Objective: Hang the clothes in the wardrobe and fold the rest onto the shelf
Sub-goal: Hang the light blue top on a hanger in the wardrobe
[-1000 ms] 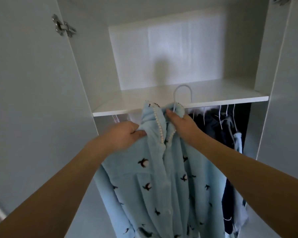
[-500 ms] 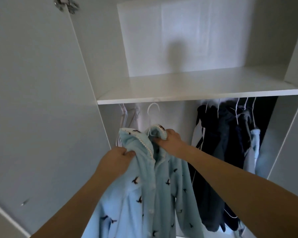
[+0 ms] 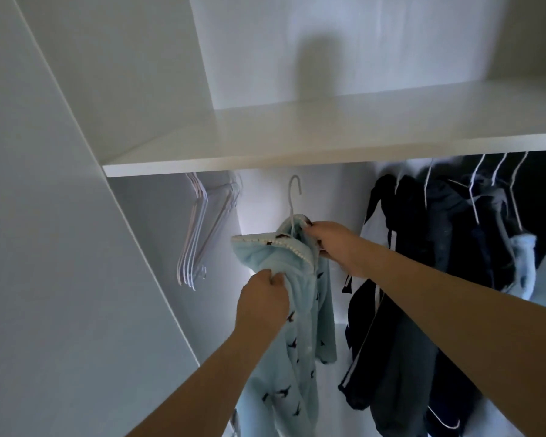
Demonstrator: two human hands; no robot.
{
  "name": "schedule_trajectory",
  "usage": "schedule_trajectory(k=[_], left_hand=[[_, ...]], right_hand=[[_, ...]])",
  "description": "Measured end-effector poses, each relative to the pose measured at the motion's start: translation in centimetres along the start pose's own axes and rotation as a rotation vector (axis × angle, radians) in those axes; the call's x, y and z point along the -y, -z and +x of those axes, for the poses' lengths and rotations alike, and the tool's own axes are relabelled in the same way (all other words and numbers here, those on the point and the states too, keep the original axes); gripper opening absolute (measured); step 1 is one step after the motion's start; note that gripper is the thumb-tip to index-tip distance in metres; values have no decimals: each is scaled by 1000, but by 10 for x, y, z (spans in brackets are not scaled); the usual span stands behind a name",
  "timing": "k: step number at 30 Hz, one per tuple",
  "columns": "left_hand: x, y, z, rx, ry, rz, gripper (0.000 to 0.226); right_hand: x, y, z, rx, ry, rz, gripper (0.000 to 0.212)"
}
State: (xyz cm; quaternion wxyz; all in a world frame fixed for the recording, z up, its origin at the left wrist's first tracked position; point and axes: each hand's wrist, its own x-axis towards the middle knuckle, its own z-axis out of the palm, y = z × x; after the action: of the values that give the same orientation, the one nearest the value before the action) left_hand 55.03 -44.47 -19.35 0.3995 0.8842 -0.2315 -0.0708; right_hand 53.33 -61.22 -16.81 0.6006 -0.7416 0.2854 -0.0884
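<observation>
A light blue fleece garment (image 3: 300, 348) with small dark bird prints and a beaded collar hangs on a white hanger (image 3: 293, 197) whose hook rises just below the shelf edge. My left hand (image 3: 262, 301) grips the garment's left shoulder. My right hand (image 3: 331, 244) grips the collar and hanger at the right shoulder. The hook is inside the wardrobe's hanging space; the rail is hidden behind the white shelf (image 3: 297, 143).
Several bare white hangers (image 3: 196, 231) hang at the left. Dark clothes (image 3: 423, 279) and a pale blue item (image 3: 524, 263) hang at the right on white hangers. The open wardrobe door (image 3: 60, 247) stands at my left.
Both hands carried the blue garment down from in front of the shelf edge and deeper into the hanging space, between the bare hangers and the dark clothes. The view moved closer.
</observation>
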Motion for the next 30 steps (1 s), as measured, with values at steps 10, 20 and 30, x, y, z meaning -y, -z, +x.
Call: schedule_trajectory(k=[10, 20, 30], left_hand=[[-54, -87, 91, 57, -161, -279, 24], [-119, -158, 130, 92, -263, -381, 30], [-137, -215, 137, 168, -67, -313, 27]], right_hand=[[4, 79, 88, -211, 128, 74, 24], [0, 156, 111, -336, 212, 332, 32], [-22, 184, 114, -434, 105, 296, 58]])
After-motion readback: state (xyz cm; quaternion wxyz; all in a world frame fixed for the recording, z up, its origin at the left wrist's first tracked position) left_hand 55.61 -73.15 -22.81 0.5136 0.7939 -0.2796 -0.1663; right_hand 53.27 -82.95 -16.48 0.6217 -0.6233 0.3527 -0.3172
